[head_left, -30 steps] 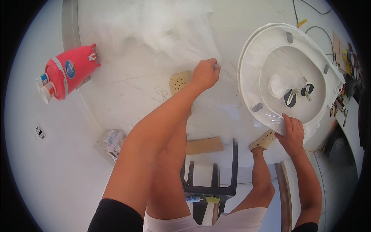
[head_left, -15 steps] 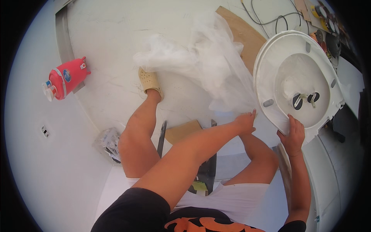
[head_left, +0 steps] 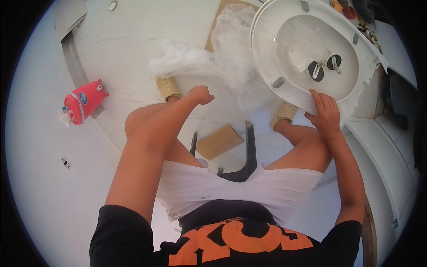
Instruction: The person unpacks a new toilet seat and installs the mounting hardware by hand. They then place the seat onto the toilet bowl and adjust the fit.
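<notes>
A white toilet seat (head_left: 289, 58) with its lid stands tilted at the upper right, grey pads on its ring. Two black discs with pale metal fittings (head_left: 316, 71) lie within the ring, seemingly in clear plastic. My right hand (head_left: 327, 113) grips the seat's near edge, fingertips over the ring. Well to the left, my left hand (head_left: 200, 95) hovers above the floor with its fingers curled in; whether anything is inside them is hidden. Between the hand and the seat, crumpled translucent plastic film (head_left: 233, 58) spreads on the floor.
A red tank with white caps (head_left: 84, 101) is by the left wall. A brown cardboard piece (head_left: 220, 141) lies between my legs, near black stool legs (head_left: 250, 151). Behind the film is another cardboard sheet (head_left: 215, 33). Tools and orange items (head_left: 351, 11) sit at the far right.
My left hand has moved away from the seat's near edge, to the left and farther out. The right hand keeps its grip on the seat. The whole view has shifted.
</notes>
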`<state>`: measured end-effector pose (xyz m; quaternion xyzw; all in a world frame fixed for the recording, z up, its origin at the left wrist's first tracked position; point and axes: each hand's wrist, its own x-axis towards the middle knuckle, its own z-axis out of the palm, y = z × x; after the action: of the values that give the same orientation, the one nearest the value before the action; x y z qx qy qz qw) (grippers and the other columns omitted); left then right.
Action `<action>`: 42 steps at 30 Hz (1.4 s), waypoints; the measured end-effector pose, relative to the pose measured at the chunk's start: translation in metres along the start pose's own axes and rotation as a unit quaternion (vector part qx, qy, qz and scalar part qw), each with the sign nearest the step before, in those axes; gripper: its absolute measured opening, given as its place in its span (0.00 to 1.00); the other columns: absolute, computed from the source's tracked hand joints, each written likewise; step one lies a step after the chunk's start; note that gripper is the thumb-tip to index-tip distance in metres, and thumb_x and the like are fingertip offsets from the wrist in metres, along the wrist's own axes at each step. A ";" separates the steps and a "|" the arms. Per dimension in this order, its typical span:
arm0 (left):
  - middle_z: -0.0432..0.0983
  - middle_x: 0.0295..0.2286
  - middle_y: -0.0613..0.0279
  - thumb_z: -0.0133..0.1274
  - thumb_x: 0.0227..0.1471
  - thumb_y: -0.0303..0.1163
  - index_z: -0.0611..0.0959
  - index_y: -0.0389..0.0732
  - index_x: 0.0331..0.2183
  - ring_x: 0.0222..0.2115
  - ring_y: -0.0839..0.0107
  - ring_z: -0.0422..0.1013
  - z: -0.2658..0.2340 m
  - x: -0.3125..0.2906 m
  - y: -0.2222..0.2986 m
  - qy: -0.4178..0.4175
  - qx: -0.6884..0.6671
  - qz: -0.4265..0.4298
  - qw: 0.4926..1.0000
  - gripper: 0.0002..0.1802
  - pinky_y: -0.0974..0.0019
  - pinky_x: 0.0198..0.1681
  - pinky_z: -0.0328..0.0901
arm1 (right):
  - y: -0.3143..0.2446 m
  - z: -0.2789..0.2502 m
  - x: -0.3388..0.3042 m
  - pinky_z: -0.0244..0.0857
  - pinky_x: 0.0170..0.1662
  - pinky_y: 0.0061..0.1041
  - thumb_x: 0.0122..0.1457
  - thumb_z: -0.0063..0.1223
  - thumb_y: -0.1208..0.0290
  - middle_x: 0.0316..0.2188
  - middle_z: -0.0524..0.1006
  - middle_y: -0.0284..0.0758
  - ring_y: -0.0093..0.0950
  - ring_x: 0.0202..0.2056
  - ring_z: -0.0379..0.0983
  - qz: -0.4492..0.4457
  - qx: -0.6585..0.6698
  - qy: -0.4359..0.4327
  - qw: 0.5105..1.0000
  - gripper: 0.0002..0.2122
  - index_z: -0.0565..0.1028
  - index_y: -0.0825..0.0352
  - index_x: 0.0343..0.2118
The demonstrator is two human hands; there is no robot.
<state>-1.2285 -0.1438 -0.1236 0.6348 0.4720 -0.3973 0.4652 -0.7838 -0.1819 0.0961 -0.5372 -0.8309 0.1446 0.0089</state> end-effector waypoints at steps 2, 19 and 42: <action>0.82 0.50 0.46 0.56 0.59 0.56 0.83 0.35 0.53 0.53 0.50 0.76 -0.018 0.000 -0.005 0.028 -0.002 0.003 1.000 0.35 0.52 0.57 0.69 | -0.007 0.002 -0.001 0.70 0.50 0.36 0.31 0.77 0.71 0.42 0.77 0.38 0.37 0.43 0.76 -0.025 -0.007 0.043 0.999 0.44 0.72 0.66 0.60; 0.81 0.52 0.50 0.59 0.56 0.54 0.85 0.39 0.53 0.54 0.50 0.75 0.030 -0.105 0.028 0.120 0.088 0.075 0.986 0.33 0.54 0.58 0.68 | -0.119 -0.060 -0.088 0.68 0.52 0.33 0.35 0.78 0.70 0.45 0.76 0.38 0.37 0.45 0.75 -0.012 -0.056 0.042 0.997 0.43 0.69 0.64 0.61; 0.84 0.44 0.44 0.55 0.58 0.51 0.88 0.34 0.44 0.47 0.45 0.78 0.081 -0.077 0.081 0.085 0.151 0.086 0.981 0.28 0.48 0.53 0.71 | -0.119 -0.054 -0.090 0.69 0.50 0.35 0.41 0.75 0.66 0.41 0.77 0.39 0.38 0.41 0.75 0.005 0.032 0.046 0.998 0.40 0.71 0.66 0.61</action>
<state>-1.1734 -0.2493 -0.0536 0.7674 0.3880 -0.3673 0.3544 -0.8429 -0.2952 0.1907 -0.5471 -0.8217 0.1461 0.0639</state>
